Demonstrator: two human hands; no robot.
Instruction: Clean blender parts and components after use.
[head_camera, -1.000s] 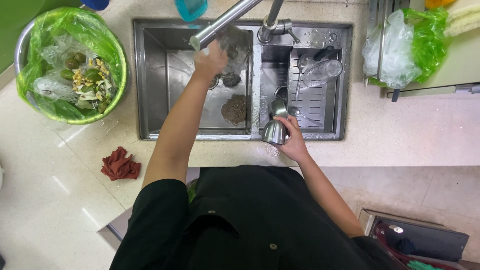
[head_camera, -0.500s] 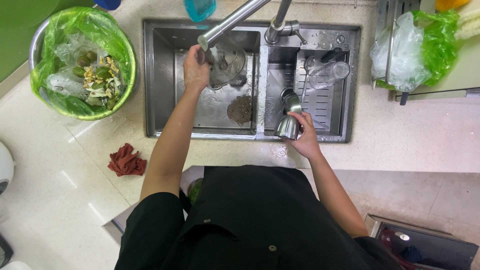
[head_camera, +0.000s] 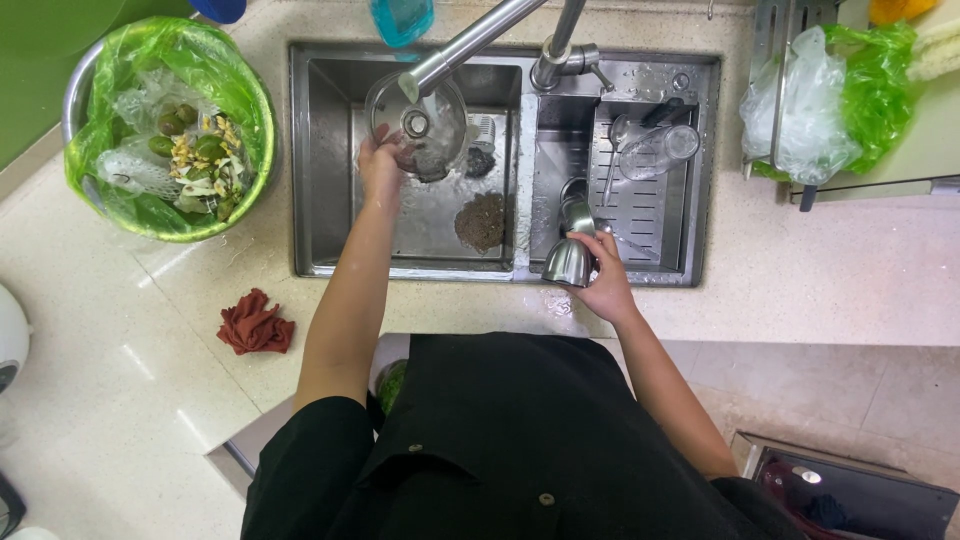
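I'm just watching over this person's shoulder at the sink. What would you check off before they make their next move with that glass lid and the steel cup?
1. Left hand grips the glass lid at its rim: ok.
2. Lid sits under the faucet spout: ok.
3. Water running onto the lid: cannot tell.
4. Right hand holds the steel cup at the sink front edge: ok.
5. Left basin free of debris: not ok, a brown clump lies on its floor.
6. Room on the drain rack for the cup: cannot tell.
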